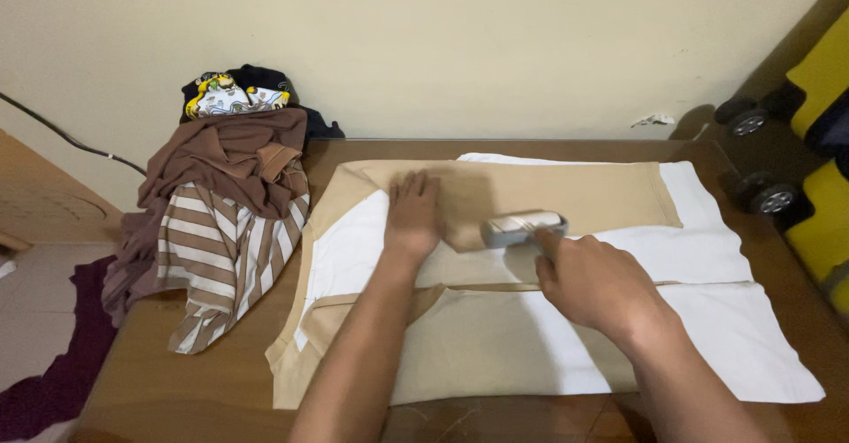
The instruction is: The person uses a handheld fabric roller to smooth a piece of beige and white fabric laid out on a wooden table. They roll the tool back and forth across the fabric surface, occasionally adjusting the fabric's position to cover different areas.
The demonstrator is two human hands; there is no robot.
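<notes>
Now, from the head view, I see my left hand (413, 213) pressing flat, fingers spread, on a beige garment (495, 319) laid over a white cloth (707, 248) on the wooden table (203, 372). My right hand (597, 279) is clamped around a small grey iron (522, 227) at its 11 o'clock. A clothes pile (225, 204) sits at 9 o'clock of the garment.

You're in a home, prob. a bedroom/laundry corner: wooden counter (221, 381) w/ a heap of clothes (225, 195), cream wall (495, 45), yellow wheeled suitcase (818, 133), purple garment on floor (62, 363).
</notes>
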